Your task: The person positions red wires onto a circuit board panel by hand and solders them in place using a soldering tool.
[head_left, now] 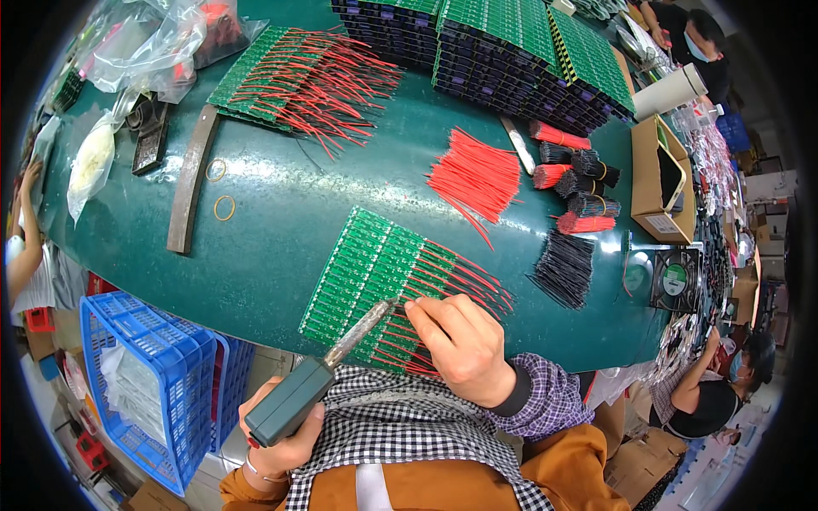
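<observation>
1. Head view, nearest the body: the left hand is wrapped in a fist around the dark grey handle of a soldering iron, low and left over the person's checked apron.
2. The iron's long axis runs from that fist up and to the right; its metal tip ends at the near edge of the green circuit board panel, just beside the right fingertips.
3. The right hand lies right of the tip, fingers pressed together and pinching or pressing down a red wire at the panel's near right edge; whether it grips or only presses, I cannot tell.
4. So the joint being worked sits between the two hands, with the right hand touching it and the left reaching it only through the iron.
5. The panel lies tilted on the green surface, its red leads fanning off to the right.
6. Farther out: a loose sheaf of cut red wires, bundles of black wires, and another wired panel at the far left.
7. A blue crate stands below the surface on the left.
</observation>
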`<state>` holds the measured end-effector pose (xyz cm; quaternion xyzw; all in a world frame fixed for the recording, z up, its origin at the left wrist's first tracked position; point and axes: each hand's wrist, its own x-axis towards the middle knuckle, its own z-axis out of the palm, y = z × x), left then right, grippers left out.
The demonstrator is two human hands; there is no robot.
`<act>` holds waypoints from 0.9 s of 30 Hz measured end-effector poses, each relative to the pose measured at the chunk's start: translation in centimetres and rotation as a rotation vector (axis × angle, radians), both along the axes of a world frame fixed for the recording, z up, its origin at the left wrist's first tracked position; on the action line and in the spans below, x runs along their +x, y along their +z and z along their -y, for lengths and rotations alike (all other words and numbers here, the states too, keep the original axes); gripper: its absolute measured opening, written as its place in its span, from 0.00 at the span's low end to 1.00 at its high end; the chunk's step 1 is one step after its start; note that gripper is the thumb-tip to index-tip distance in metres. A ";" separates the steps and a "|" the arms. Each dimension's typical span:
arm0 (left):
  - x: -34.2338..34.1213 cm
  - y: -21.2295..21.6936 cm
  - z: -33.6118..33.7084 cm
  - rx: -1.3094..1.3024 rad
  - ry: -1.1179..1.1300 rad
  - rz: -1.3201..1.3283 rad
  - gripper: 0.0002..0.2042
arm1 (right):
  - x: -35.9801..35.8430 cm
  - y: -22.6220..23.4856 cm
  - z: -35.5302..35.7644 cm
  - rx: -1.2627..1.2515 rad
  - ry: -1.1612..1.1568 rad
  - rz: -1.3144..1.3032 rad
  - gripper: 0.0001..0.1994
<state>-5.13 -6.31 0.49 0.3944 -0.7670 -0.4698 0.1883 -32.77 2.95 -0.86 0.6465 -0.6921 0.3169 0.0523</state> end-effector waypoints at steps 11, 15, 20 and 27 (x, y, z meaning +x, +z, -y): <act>1.2 -0.4 -0.4 -0.033 0.043 0.016 0.14 | 0.1 0.2 0.0 0.012 -0.007 0.003 0.17; 1.1 -0.4 -0.6 -0.009 0.085 -0.001 0.14 | 0.2 -0.3 -0.1 -0.008 -0.015 0.017 0.17; 1.6 -0.5 -0.6 -0.015 0.065 -0.009 0.15 | 0.5 0.1 -0.3 -0.068 -0.018 0.021 0.16; 1.2 -0.1 -0.6 -0.007 0.065 -0.015 0.15 | 0.7 -0.1 -0.5 -0.034 0.005 0.040 0.16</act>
